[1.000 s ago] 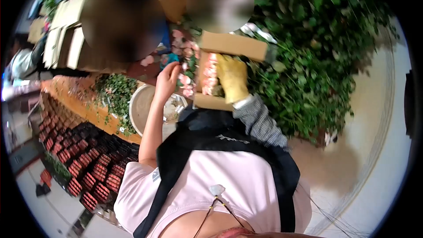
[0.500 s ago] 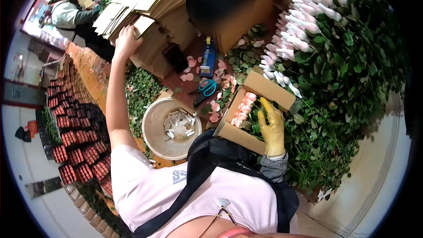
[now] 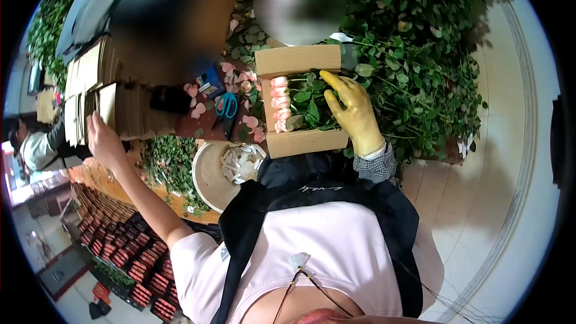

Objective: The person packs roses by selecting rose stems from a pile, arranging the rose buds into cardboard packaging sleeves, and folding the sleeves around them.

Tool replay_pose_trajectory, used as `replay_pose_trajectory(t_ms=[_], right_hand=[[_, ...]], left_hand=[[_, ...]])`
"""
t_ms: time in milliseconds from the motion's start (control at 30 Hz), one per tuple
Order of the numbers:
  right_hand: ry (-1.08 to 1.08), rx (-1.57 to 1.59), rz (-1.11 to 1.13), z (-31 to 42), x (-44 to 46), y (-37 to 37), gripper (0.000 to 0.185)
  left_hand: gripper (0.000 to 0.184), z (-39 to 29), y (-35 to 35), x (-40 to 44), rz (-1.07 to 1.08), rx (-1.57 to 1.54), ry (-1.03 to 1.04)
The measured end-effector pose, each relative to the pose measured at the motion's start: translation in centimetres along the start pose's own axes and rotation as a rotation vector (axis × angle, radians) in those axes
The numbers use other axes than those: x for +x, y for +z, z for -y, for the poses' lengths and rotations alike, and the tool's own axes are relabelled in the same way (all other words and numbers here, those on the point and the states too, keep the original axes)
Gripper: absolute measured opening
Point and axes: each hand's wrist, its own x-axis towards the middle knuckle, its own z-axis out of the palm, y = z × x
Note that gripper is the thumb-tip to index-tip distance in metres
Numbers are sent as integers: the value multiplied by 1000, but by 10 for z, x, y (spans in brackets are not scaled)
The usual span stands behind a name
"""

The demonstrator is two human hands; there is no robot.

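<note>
At the left, my bare left hand (image 3: pixel 105 139) has its fingers closed at the lower edge of a cardboard sheet (image 3: pixel 107 104) in a brown stack (image 3: pixel 139 113). My right hand (image 3: pixel 352 108), in a yellow glove, has its thumb and fingers apart over the green stems. Beneath and beside it lies an open corrugated cardboard wrap (image 3: pixel 306 143) with raised sides. Pink roses (image 3: pixel 280 101) form a row at the wrap's left end, and their leafy stems (image 3: pixel 309 99) run right, towards the glove.
Teal-handled scissors (image 3: pixel 226 105), a blue tape dispenser (image 3: pixel 209 81) and pink petals (image 3: pixel 249 121) lie left of the wrap. A round bucket (image 3: pixel 210 175) holds white pieces. Leafy stems (image 3: pixel 414 84) fill the right. A person (image 3: pixel 39 145) is at far left.
My left hand has gone from beside the scissors to the cardboard stack at the left. My gloved hand has drawn back from the roses, and its fingers have spread. The view has shifted.
</note>
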Motion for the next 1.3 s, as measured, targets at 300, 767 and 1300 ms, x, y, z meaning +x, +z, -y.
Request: replay_pose_trajectory(t_ms=[300,767,1300], right_hand=[[629,834,376,9,-12,47,58],[505,-47,359,-35,4,111,39],[217,124,617,-87,-159,34,39]], left_hand=[[21,-271,-115,-112,1069,-1599,-338],[92,-313,-72,-122,589,-1226,996],[80,-315,-80,-105,656,-1230,970]])
